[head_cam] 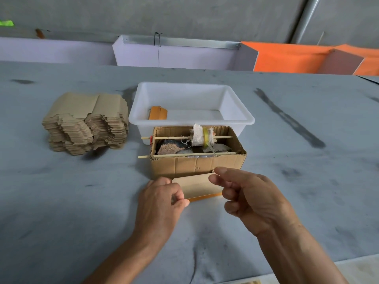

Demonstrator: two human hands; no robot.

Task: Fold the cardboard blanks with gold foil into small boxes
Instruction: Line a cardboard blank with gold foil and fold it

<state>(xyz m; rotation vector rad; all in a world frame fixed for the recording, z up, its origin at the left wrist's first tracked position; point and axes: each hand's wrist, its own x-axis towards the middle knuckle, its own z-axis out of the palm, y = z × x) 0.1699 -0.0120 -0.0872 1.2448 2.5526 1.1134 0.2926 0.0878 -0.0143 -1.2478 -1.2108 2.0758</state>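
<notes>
A brown cardboard blank (195,185) with a gold foil edge along its lower side is held between both hands, just in front of the cardboard box. My left hand (161,198) pinches its left end between thumb and fingers. My right hand (246,198) pinches its upper right corner with thumb and forefinger. A tall stack of flat brown blanks (86,124) lies on the table at the left. One folded gold box (158,113) lies inside the white plastic tub (235,103).
An open corrugated cardboard box (196,166) stands right behind the hands, with two wooden sticks across its top, a cloth-wrapped roll and stones inside. The grey table (61,201) has dark smudges. Purple and orange panels stand along the far edge.
</notes>
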